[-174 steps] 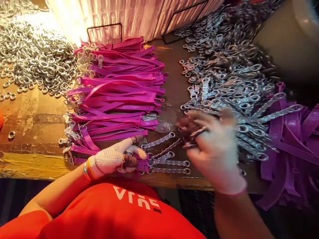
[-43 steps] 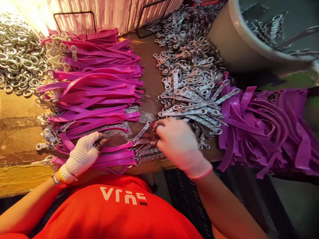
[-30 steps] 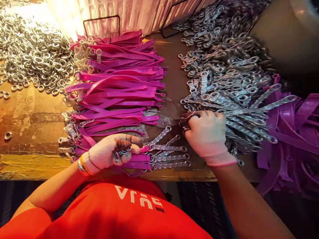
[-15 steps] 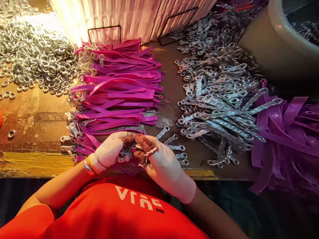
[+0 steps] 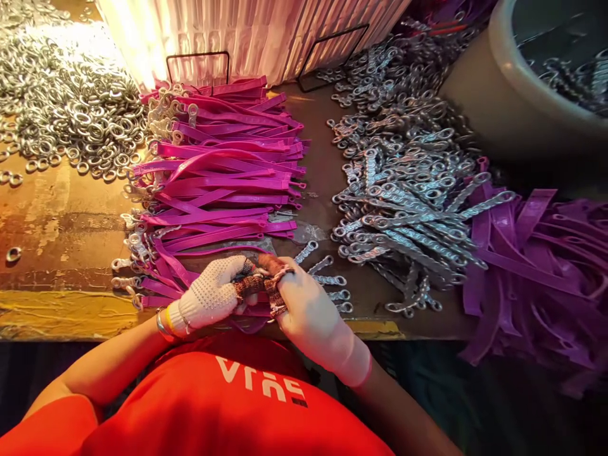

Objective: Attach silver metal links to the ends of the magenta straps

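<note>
My left hand (image 5: 211,291) and my right hand (image 5: 311,313), in white gloves with worn brown fingertips, meet at the bench's front edge. Both are closed, fingertips pressed together, and cover whatever lies between them. Part of a purple strap (image 5: 251,324) shows just below the fingers; whether it is held I cannot tell. Beyond my hands lies a stack of magenta-purple straps (image 5: 228,183), with pale metal links (image 5: 137,244) at their left ends. Several twisted metal links (image 5: 329,280) lie in a short row beside my right hand.
Loose metal rings (image 5: 90,114) are heaped at the left, with a single ring (image 5: 13,254) apart. A large pile of twisted chain pieces (image 5: 408,215) lies at the right, beside more purple straps (image 5: 532,272) and a grey bucket (image 5: 494,95). Ribbed translucent panels (image 5: 266,38) stand behind.
A shiny metal ring-like piece showed between my fingers earlier; now my fingertips have closed together over that spot. My left hand has turned, its back more towards me. The view has shifted slightly.
</note>
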The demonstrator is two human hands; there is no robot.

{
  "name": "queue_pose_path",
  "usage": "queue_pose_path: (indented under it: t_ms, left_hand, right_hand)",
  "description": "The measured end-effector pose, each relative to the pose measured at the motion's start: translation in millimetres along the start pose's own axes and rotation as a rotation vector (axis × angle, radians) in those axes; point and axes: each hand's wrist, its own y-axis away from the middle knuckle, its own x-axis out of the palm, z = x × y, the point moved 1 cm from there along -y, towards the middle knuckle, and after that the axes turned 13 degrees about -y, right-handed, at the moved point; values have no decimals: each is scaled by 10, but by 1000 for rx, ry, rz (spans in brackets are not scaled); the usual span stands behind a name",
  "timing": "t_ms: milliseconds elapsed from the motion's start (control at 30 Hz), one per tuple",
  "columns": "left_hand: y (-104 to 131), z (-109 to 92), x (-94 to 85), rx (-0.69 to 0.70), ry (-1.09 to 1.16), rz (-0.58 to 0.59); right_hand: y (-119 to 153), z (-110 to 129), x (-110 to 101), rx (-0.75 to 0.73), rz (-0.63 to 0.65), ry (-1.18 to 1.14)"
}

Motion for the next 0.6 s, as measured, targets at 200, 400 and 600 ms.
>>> queue_pose_path:
  t_ms: [200, 400, 600]
  left_hand:
    - [-52, 177, 115, -176, 238, 99]
    - [-131, 46, 140, -138, 242, 121]
    - [-424, -124, 84, 281, -832, -119]
  right_hand:
    - [49, 78, -63, -92, 66, 313]
    - [194, 4, -26, 150, 29, -179]
    - [260, -213, -130, 378, -172, -447]
